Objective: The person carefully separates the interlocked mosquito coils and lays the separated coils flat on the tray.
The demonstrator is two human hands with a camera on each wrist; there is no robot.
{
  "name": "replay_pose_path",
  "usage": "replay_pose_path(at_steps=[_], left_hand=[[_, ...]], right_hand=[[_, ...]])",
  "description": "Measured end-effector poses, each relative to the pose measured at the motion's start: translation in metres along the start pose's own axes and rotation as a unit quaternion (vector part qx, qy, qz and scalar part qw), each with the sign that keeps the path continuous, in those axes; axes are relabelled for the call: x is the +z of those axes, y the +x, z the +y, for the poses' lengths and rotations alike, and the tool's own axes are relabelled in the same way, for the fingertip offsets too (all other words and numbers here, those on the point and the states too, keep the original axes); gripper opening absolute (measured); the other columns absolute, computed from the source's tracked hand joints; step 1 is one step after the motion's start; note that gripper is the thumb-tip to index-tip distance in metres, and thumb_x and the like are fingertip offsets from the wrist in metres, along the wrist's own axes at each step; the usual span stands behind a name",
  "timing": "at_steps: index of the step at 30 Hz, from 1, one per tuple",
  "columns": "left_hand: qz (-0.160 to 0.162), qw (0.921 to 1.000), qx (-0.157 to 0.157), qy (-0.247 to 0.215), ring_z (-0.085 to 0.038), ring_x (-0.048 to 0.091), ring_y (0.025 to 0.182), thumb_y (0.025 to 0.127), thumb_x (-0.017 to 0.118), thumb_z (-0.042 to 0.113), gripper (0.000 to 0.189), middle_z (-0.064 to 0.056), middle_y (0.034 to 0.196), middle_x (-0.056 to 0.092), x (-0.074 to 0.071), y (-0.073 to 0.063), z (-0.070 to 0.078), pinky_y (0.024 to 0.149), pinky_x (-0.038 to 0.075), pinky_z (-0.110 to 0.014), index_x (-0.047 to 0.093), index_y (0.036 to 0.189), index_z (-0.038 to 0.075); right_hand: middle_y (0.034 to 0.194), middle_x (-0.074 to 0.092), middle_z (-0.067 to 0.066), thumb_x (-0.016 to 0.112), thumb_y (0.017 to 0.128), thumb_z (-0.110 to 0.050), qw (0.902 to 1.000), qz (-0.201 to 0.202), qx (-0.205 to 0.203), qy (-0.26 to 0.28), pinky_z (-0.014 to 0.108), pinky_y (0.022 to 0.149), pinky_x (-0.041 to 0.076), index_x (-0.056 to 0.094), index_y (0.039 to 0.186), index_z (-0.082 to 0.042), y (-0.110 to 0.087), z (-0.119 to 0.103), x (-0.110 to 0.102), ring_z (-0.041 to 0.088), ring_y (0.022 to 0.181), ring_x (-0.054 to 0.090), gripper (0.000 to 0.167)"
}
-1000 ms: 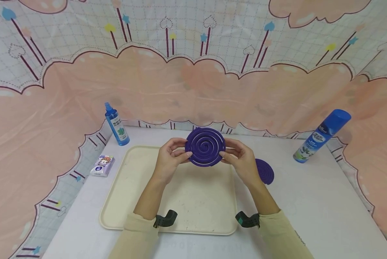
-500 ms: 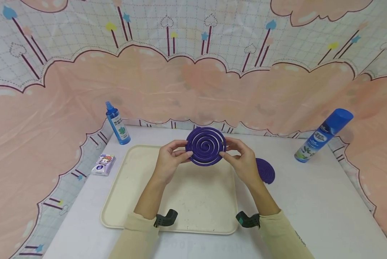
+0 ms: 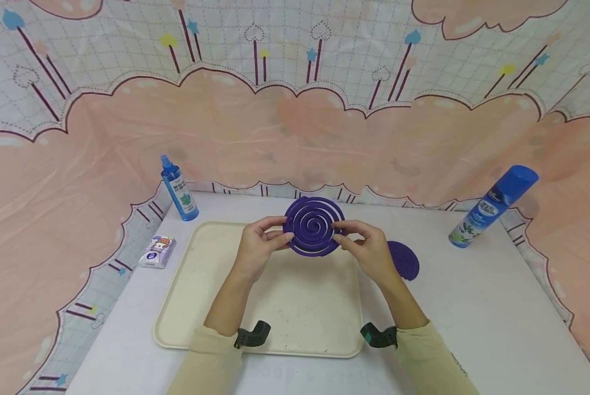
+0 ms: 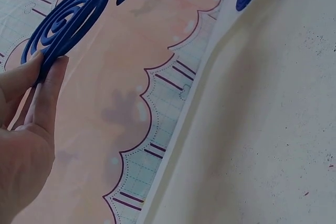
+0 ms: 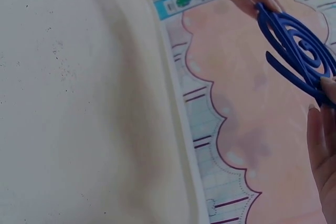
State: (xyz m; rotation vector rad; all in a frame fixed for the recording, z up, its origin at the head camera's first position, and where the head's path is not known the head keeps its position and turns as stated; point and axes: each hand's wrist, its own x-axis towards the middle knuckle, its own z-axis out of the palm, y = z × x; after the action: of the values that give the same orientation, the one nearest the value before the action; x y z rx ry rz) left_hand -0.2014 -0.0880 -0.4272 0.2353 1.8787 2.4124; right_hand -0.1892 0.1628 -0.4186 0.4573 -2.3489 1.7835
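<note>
A dark purple mosquito coil [image 3: 311, 227] is held up above the far part of the tray in the head view. My left hand [image 3: 260, 241] pinches its left edge between thumb and fingers. On the right side my right hand [image 3: 368, 244] pinches it, fingertips reaching over the outer rings. Both wrist views show the coil [image 4: 65, 24] nearly edge-on, looking bluer. One end of the spiral [image 5: 289, 77] stands away from the other rings. A second mosquito coil [image 3: 404, 261] lies on the table right of the tray, partly hidden behind my right wrist.
The cream tray [image 3: 295, 323] lies under my hands, speckled with small dark bits. A blue spray bottle [image 3: 180, 192] and a small purple packet [image 3: 158, 252] stand left. At the right is a blue aerosol can [image 3: 489, 208]. Patterned cloth [image 3: 275, 142] rises behind the table.
My right fingertips have shifted inward from the coil's right rim onto its outer rings. The coil sits slightly lower than half a second ago. My left hand keeps its grip.
</note>
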Motion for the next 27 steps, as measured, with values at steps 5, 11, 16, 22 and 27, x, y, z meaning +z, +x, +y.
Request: replay_pose_path(at_steps=[5, 11, 16, 22, 27], left_hand=[[0.0, 1.0, 0.001, -0.001, -0.007, 0.077, 0.084, 0.089, 0.067, -0.015, 0.039, 0.007, 0.095, 0.075, 0.0007, -0.0013, 0.0009, 0.079, 0.064, -0.027, 0.057, 0.127, -0.017], [0.022, 0.9995, -0.002, 0.021, -0.004, 0.076, 0.088, 0.095, 0.064, -0.007, 0.034, -0.004, 0.11, 0.075, 0.0011, -0.0008, 0.0021, 0.081, 0.064, -0.027, 0.062, 0.128, -0.012], [0.024, 0.9995, -0.004, 0.018, -0.006, 0.076, 0.091, 0.099, 0.06, -0.003, 0.031, -0.016, 0.121, 0.073, 0.0005, -0.0001, 0.0025, 0.08, 0.065, -0.031, 0.063, 0.128, -0.012], [0.021, 0.9997, -0.008, -0.001, -0.008, 0.077, 0.089, 0.098, 0.06, -0.006, 0.032, -0.016, 0.121, 0.072, 0.001, -0.0005, 0.0024, 0.079, 0.065, -0.032, 0.061, 0.128, -0.015], [0.022, 0.9997, -0.006, -0.002, -0.008, 0.077, 0.089, 0.097, 0.06, -0.007, 0.032, -0.024, 0.126, 0.069, 0.001, -0.0005, 0.0014, 0.078, 0.064, -0.031, 0.061, 0.128, -0.015]], right_hand=[[0.109, 0.071, 0.023, 0.073, 0.092, -0.004, 0.9999, 0.004, 0.01, 0.009, 0.019, 0.071, 0.061, 0.072, 0.118, 0.002, -0.0001, -0.0005, 0.0005, -0.001, 0.088, 0.064, 0.026], [0.107, 0.071, 0.025, 0.073, 0.092, -0.003, 0.9993, 0.023, 0.025, 0.016, 0.019, 0.071, 0.061, 0.071, 0.121, 0.004, 0.0, -0.0001, 0.0018, -0.001, 0.087, 0.065, 0.03], [0.113, 0.071, 0.026, 0.072, 0.093, -0.004, 0.9985, 0.033, 0.039, 0.021, 0.018, 0.073, 0.061, 0.069, 0.125, 0.003, -0.0001, 0.0002, 0.0015, -0.002, 0.091, 0.067, 0.033], [0.123, 0.069, 0.028, 0.07, 0.094, -0.003, 0.9977, 0.022, 0.048, 0.043, 0.018, 0.076, 0.061, 0.067, 0.127, 0.004, -0.0017, 0.0002, -0.0001, -0.003, 0.083, 0.071, 0.034], [0.127, 0.067, 0.029, 0.07, 0.095, -0.003, 0.9964, 0.018, 0.055, 0.062, 0.02, 0.077, 0.062, 0.065, 0.129, 0.005, -0.0021, 0.0021, -0.0004, -0.002, 0.08, 0.073, 0.036]])
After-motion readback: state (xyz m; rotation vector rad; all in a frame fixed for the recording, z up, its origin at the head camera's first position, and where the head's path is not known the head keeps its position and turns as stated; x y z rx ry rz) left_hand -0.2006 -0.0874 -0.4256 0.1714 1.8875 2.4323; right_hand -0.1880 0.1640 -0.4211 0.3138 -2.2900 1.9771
